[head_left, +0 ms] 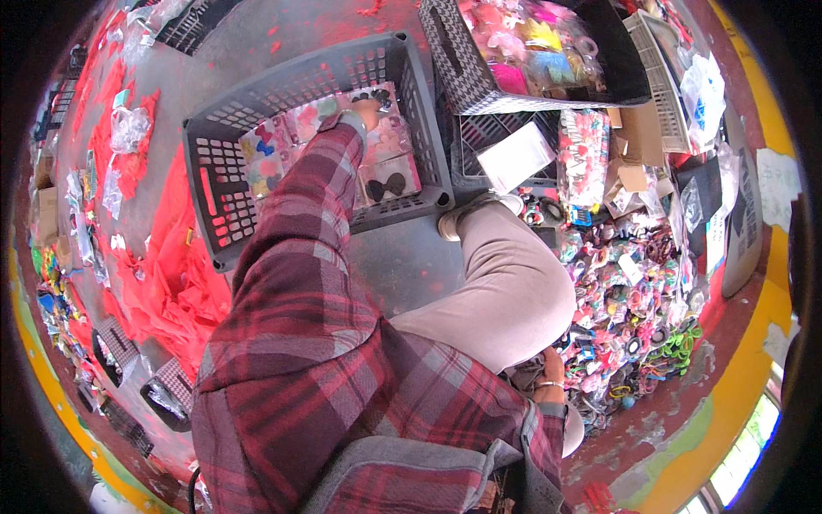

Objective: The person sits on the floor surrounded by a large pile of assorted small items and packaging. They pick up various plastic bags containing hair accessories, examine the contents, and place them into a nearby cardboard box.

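Note:
My left arm in a plaid sleeve reaches into a grey plastic basket (295, 75). My left hand (366, 111) is over flat packs of hair bows (396, 141) lying in it, near a black bow. Its fingers are foreshortened, so their grip cannot be made out. A larger black bow (385, 187) lies close to the basket's near right side. My right hand (552, 377) is low beside my bent knee, next to a dark bundle (524, 374) and a heap of small colourful hair ties and accessories (629, 317). Whether it grips the bundle does not show clearly.
Another basket (462, 81), filled with bagged colourful accessories, stands at the far right on a black crate. A white box (515, 157) and an open cardboard box (638, 141) are near it. Red plastic sheeting (175, 274) covers floor at left. My leg (505, 291) lies between basket and heap.

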Available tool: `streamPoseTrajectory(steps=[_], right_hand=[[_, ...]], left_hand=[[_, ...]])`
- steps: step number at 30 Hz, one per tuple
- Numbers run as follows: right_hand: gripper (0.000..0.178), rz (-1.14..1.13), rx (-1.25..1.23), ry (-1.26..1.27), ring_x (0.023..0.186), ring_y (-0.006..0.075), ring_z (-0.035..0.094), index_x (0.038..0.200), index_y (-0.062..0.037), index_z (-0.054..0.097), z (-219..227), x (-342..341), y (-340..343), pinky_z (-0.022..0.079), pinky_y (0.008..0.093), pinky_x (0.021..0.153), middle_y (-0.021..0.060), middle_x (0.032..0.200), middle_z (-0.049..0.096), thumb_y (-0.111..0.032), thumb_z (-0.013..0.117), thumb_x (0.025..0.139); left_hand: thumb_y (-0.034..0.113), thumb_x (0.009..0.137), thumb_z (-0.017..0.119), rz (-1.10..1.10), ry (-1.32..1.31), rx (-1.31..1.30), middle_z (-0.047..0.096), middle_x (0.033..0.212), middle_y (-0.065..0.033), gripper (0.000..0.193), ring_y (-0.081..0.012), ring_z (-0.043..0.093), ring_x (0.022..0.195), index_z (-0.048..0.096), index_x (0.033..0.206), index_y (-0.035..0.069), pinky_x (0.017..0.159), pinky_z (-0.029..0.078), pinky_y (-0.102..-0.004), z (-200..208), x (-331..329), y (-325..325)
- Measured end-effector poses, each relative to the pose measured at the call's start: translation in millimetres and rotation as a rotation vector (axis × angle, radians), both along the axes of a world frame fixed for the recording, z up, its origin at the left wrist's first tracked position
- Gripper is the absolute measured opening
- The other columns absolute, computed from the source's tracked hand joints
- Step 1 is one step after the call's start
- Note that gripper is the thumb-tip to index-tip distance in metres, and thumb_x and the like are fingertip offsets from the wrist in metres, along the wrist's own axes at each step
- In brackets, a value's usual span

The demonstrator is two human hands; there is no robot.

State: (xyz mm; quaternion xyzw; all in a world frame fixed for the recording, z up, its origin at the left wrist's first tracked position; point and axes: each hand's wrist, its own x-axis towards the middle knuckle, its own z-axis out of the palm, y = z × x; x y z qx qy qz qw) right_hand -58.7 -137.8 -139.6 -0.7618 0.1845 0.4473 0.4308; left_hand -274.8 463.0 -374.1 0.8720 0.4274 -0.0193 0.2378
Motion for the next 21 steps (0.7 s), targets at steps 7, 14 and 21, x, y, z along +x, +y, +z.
streamPoseTrajectory(steps=[7, 14, 21], right_hand=[[0.018, -0.188, 0.092, 0.093, 0.06, 0.0174, 0.056, 0.083, 0.0007, 0.06, -24, -3, -6, 0.046, 0.0285, 0.058, 0.0074, 0.07, 0.061, -0.016, 0.054, 0.08], [0.023, -0.083, 0.038, 0.076, 0.061, 0.0171, 0.057, 0.082, 0.0003, 0.062, -33, -2, -36, 0.046, 0.0282, 0.058, 0.0067, 0.069, 0.061, -0.021, 0.056, 0.077], [0.022, -0.011, 0.151, -0.042, 0.063, 0.0184, 0.059, 0.083, -0.0014, 0.06, -47, 8, -68, 0.046, 0.029, 0.057, 0.0096, 0.073, 0.062, -0.021, 0.05, 0.082]], left_hand=[[0.015, 0.073, 0.053, 0.51, 0.088, 0.032, 0.054, 0.109, -0.0227, 0.03, -0.0358, 0.051, 0.104, 0.059, 0.1, 0.005, 0.086, 0.042, -0.0427, 30, -26, -51], [0.023, 0.074, 0.061, -0.154, 0.126, 0.176, 0.037, 0.13, -0.021, 0.055, -0.035, 0.028, 0.125, 0.042, 0.122, 0.006, 0.101, 0.025, -0.0464, -20, -11, -90], [0.014, 0.074, 0.054, -0.342, 0.495, 0.187, 0.026, 0.139, -0.0189, 0.076, -0.0319, 0.026, 0.128, 0.015, 0.139, 0.012, 0.103, 0.023, -0.0429, -81, -22, -72]])
